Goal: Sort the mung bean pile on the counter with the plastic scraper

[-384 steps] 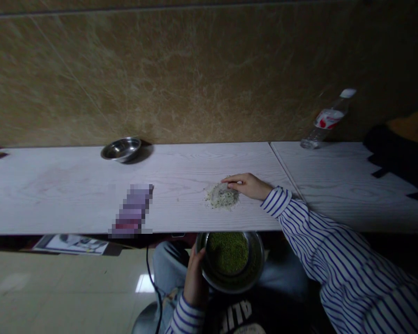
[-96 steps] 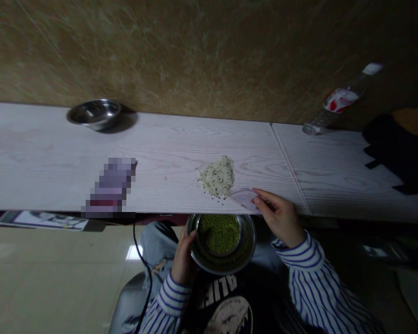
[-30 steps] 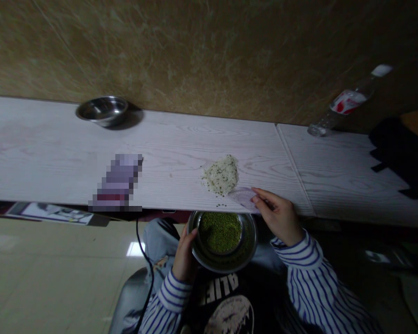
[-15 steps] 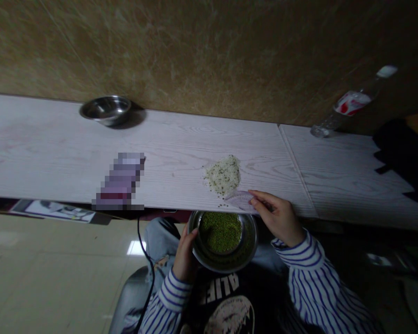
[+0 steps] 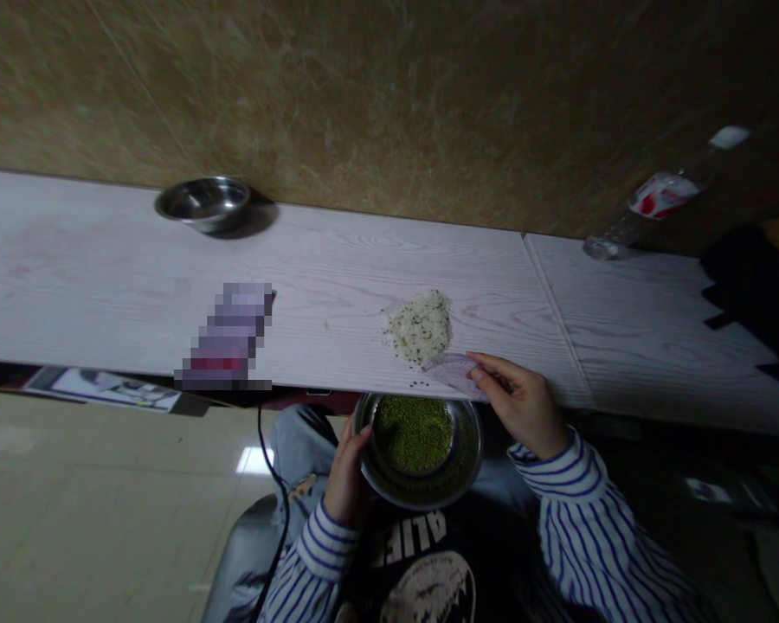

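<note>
A steel bowl (image 5: 468, 446) heaped with small green beans sits in my lap under the table's front edge. My left hand (image 5: 347, 472) grips its left rim, fingers curled over it. My right hand (image 5: 519, 405) pinches a thin pale card (image 5: 453, 372) at the table edge, just above the bowl. A small pile of white grains with dark specks (image 5: 420, 324) lies on the table beside the card's far end. A few loose dark grains lie by the card.
The long pale wooden table (image 5: 104, 285) runs along a brown marbled wall. An empty steel bowl (image 5: 202, 202) stands at the back left. A blurred flat object (image 5: 228, 336) lies near the front edge. A plastic bottle (image 5: 662, 195) and dark cloth (image 5: 753, 294) are at the right.
Since 12.8 s ago my right hand has drawn back from the grain pile to the table edge with the card. Over the last second both hands have hardly moved.
</note>
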{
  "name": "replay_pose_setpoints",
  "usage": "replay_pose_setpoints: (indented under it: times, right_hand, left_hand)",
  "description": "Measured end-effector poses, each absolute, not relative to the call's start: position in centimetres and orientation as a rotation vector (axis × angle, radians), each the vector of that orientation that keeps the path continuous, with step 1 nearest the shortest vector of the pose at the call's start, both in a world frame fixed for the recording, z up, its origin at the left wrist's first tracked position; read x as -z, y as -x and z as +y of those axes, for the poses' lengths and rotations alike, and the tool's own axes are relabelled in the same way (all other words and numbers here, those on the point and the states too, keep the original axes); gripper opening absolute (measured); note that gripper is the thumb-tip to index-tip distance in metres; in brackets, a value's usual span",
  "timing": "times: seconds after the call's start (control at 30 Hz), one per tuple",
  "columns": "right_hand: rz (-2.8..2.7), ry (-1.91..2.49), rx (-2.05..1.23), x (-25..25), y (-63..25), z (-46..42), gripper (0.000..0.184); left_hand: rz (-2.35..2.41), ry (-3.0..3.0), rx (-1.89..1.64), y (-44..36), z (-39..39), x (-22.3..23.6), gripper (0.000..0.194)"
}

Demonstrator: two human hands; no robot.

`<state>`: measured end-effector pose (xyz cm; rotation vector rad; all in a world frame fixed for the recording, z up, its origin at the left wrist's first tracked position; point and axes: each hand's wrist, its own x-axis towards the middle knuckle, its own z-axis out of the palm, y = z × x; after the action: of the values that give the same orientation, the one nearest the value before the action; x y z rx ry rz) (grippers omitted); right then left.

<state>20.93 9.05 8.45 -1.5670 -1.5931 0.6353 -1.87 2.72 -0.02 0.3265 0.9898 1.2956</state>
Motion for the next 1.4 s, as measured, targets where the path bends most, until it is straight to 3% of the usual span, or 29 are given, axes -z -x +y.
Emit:
replay_pose_setpoints:
  times: [1.4]
  right_hand:
    - [-1.496, 1.604, -0.631, -8.4, -21.2, 9.4, 0.034]
  left_hand:
    - [0.988, -0.292, -1.277, 1.9, 2.4, -0.3, 0.044]
